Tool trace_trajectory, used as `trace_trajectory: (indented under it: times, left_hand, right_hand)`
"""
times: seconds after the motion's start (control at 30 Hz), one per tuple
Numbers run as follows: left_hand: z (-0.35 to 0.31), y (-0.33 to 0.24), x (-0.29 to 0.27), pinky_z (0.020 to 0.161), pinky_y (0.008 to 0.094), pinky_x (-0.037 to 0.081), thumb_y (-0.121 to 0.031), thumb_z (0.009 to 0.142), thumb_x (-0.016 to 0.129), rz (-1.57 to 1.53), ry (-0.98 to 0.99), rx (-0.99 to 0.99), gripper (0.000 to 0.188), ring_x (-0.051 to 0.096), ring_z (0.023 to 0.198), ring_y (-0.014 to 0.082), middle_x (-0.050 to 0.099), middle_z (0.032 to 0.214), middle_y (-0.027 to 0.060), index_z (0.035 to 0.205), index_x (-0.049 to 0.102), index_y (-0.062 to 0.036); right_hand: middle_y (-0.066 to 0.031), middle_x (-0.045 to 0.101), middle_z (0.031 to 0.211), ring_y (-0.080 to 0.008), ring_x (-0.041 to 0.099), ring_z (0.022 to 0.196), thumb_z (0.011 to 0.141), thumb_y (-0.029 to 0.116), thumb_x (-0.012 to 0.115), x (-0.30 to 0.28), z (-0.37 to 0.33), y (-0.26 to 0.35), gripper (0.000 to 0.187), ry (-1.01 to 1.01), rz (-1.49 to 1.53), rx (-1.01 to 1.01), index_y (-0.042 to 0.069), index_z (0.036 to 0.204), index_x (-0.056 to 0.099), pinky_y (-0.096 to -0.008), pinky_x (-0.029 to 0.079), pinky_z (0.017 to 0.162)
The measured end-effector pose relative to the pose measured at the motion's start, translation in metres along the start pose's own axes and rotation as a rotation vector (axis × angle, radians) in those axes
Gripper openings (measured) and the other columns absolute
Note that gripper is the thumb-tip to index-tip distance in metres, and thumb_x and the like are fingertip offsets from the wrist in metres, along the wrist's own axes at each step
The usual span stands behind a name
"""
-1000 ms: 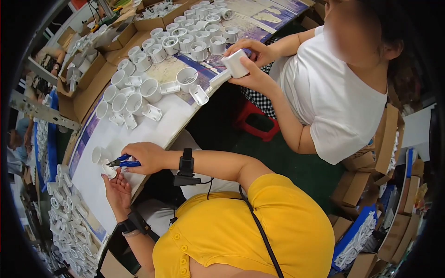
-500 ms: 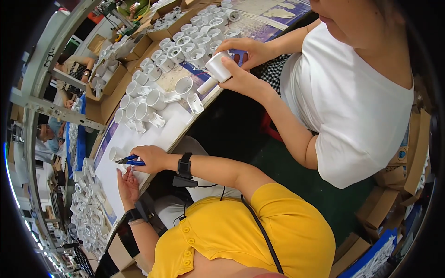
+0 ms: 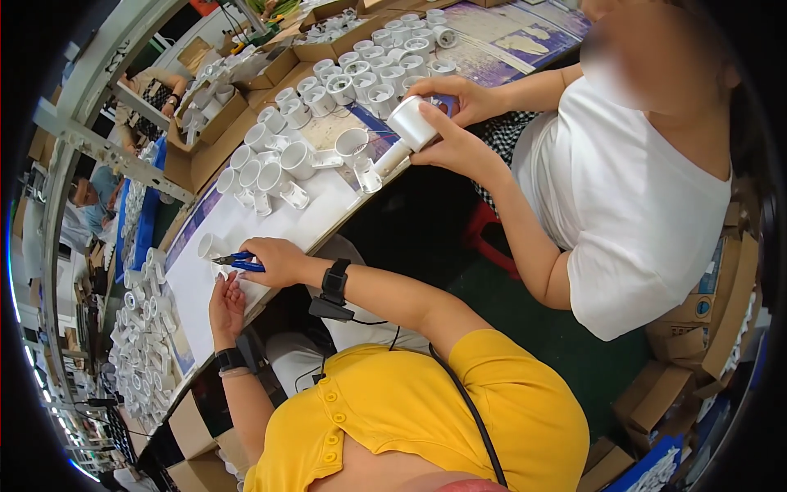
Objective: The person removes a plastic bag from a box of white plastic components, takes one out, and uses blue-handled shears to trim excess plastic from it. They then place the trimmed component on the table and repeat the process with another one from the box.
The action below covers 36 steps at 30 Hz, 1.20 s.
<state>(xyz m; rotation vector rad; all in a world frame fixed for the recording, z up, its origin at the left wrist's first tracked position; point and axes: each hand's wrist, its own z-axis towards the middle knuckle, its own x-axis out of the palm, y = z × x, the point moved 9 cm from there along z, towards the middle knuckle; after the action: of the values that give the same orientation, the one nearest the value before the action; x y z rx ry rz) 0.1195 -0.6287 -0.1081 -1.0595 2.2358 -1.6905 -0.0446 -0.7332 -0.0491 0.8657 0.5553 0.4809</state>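
Blue-handled cutters (image 3: 246,263) are gripped by the curled right hand (image 3: 277,261), their tips directed at a small white part (image 3: 222,271), partly hidden and apparently pinched by the left hand (image 3: 227,310) above a white sheet (image 3: 193,299) on the table (image 3: 479,37). A white cup (image 3: 211,245) is seen just beyond the tips; a white housing (image 3: 412,123) is held by a co-worker (image 3: 648,213).

Cutters (image 3: 246,262): blue handles, dark jaws, gripped in the right hand (image 3: 275,261), nose pointing about 9 o'clock. Small white part (image 3: 221,272): at the left hand's (image 3: 228,307) fingertips, roughly 6 o'clock of the nose; mostly hidden, can't confirm the pinch. White cup (image 3: 211,245): round, open-mouthed, just off the nose at about 11 o'clock; can't tell if it's joined to the part.
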Motion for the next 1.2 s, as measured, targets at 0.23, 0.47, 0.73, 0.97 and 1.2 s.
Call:
trace_trajectory:
  times: [0.23,0.47,0.73,0.97,1.2]
  left_hand:
    - [0.003,0.005,-0.003,0.058,0.0175,0.049,-0.028,0.093,0.051,-0.012,0.018,-0.026,0.031,0.057,0.062,0.0052,0.061,0.074,-0.0004,0.103,0.059,0.0003]
    - [-0.004,0.004,-0.002,0.056,0.0173,0.046,-0.029,0.094,0.049,-0.01,0.063,-0.078,0.032,0.052,0.061,0.0048,0.058,0.073,-0.0017,0.105,0.058,-0.0008]
    - [0.001,0.01,0.002,0.056,0.0195,0.045,-0.029,0.094,0.048,-0.062,0.109,-0.123,0.03,0.051,0.062,0.0064,0.057,0.077,-0.0001,0.101,0.058,-0.0022]
    - [-0.003,0.006,0.005,0.057,0.0198,0.046,-0.025,0.094,0.048,-0.082,0.115,-0.113,0.025,0.051,0.064,0.0067,0.057,0.078,0.0006,0.102,0.057,-0.0029]
    - [-0.005,0.005,0.005,0.058,0.0182,0.044,-0.028,0.094,0.048,-0.075,0.144,-0.085,0.027,0.05,0.065,0.0062,0.057,0.08,-0.0006,0.103,0.057,-0.0036]
  right_hand:
    - [-0.0124,0.06,0.092,-0.0323,0.059,0.084,0.073,0.032,0.068,0.006,0.001,-0.002,0.039,0.022,-0.047,0.022,0.007,0.099,0.053,-0.0394,0.047,0.072]
    - [-0.0115,0.059,0.089,-0.0305,0.058,0.08,0.072,0.03,0.068,0.012,0.003,0.0,0.039,0.044,-0.047,0.057,0.007,0.099,0.053,-0.039,0.046,0.07]
    - [-0.0091,0.058,0.086,-0.0256,0.059,0.074,0.071,0.026,0.07,0.012,0.005,0.0,0.038,0.069,-0.086,0.045,0.008,0.099,0.053,-0.036,0.046,0.066]
    - [-0.0078,0.057,0.083,-0.0249,0.058,0.074,0.07,0.025,0.072,0.013,0.008,0.003,0.038,0.068,-0.089,0.024,0.008,0.098,0.052,-0.0357,0.045,0.064]
    - [-0.0086,0.058,0.087,-0.0259,0.059,0.074,0.068,0.025,0.072,0.016,0.009,0.003,0.039,0.092,-0.131,0.046,0.007,0.098,0.053,-0.0365,0.046,0.067]
